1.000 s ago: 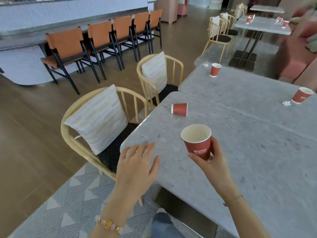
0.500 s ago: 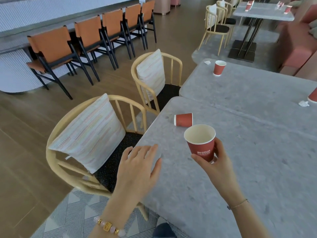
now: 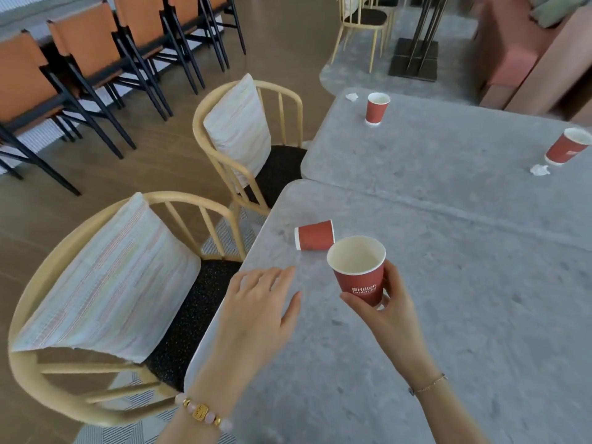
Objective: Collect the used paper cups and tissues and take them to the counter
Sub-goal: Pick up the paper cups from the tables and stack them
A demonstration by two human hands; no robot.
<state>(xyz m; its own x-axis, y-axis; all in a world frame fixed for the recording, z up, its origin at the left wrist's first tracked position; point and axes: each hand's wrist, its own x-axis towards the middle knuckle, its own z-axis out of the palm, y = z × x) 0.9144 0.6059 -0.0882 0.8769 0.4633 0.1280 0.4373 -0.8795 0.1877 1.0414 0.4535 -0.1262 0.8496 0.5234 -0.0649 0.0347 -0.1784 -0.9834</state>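
Observation:
My right hand grips an upright red paper cup above the near grey table. My left hand hovers over the table's left edge with its fingers spread, holding nothing. A second red cup lies on its side just beyond the held one. On the far table a red cup stands beside a crumpled tissue, and another red cup stands at the right edge with a tissue in front of it.
Two pale wooden armchairs with striped cushions stand along the tables' left side. A row of orange chairs lines the counter at the back left. A table base and a pink sofa are behind.
The view has tilted down and closer to the tables. My right hand still holds the cup, now nearer the fallen cup. My left hand has moved forward over the table edge.

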